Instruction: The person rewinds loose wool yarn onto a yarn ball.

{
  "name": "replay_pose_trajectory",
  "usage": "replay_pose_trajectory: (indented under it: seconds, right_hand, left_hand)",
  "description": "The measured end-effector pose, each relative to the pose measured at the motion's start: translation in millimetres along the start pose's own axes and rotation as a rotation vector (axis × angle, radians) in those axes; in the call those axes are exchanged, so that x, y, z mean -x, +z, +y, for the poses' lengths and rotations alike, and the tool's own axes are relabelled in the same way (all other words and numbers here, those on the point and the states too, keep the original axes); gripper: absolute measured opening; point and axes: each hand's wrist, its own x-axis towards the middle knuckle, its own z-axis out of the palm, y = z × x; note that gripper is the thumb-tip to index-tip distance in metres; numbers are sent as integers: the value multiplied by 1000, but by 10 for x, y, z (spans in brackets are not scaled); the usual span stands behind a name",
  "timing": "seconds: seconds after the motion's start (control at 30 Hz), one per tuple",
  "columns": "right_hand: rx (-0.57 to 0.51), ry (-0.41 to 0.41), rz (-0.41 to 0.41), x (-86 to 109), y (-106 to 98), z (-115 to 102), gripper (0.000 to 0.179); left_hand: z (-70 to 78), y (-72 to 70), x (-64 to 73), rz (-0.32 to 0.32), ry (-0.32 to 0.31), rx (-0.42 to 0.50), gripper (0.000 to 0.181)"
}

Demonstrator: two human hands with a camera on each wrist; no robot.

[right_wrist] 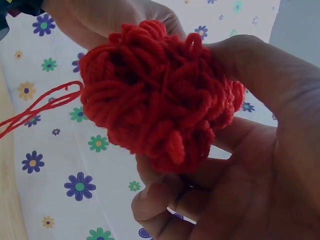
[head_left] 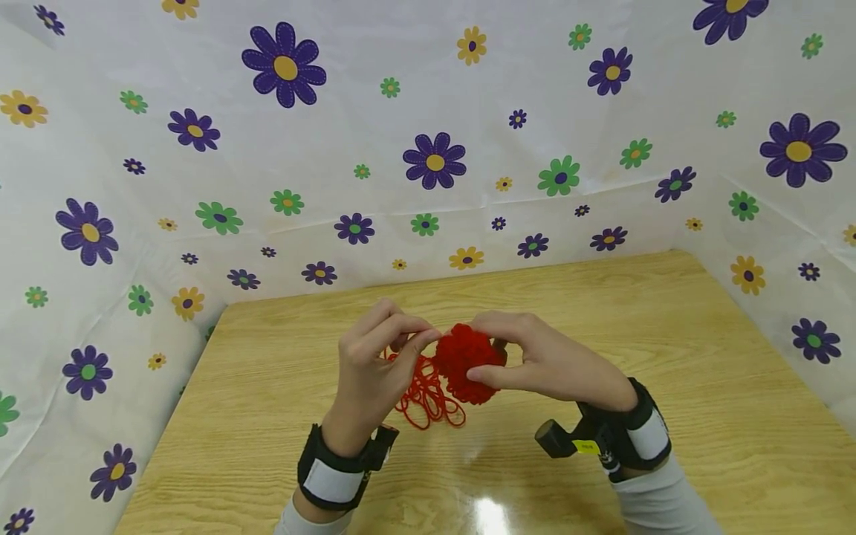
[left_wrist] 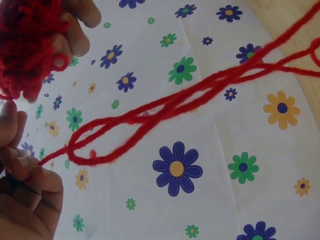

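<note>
A bundle of red yarn is held up above the table in my right hand. The thumb lies on its near side and the fingers curl behind it, as the right wrist view also shows around the looped yarn. Just left of the bundle, my left hand pinches a strand of the yarn between thumb and fingers. In the left wrist view a twisted loop of red strand hangs from that left hand. Loose, tangled red yarn shows below and between the hands.
The wooden table spreads under both hands. White cloth with printed flowers stands along its back and sides. Each wrist wears a black strap with a camera.
</note>
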Motion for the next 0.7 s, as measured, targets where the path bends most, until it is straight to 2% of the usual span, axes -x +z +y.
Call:
replay_pose_trajectory:
  seconds: [0.2,0.33,0.43,0.6,0.7]
  right_hand:
    - [-40,-44,75,10,-9,-39,41]
    - [-115,-67,91,18,-14,-56,47]
    - [-157,-85,88,22,-15,-48,48]
    - [-219,-121,82,32,-16,-27,47]
    - [-261,-140,85,44,-15,-19,46]
  left_hand:
    - [-2,7,-6,-4,-6,8,19]
    - [5,17,-14,-14,-7,3,6]
    - [10,26,-15,-21,-8,2,16]
    - [15,43,-6,-32,-15,8,6]
    - [14,58,-2,-57,-20,8,16]
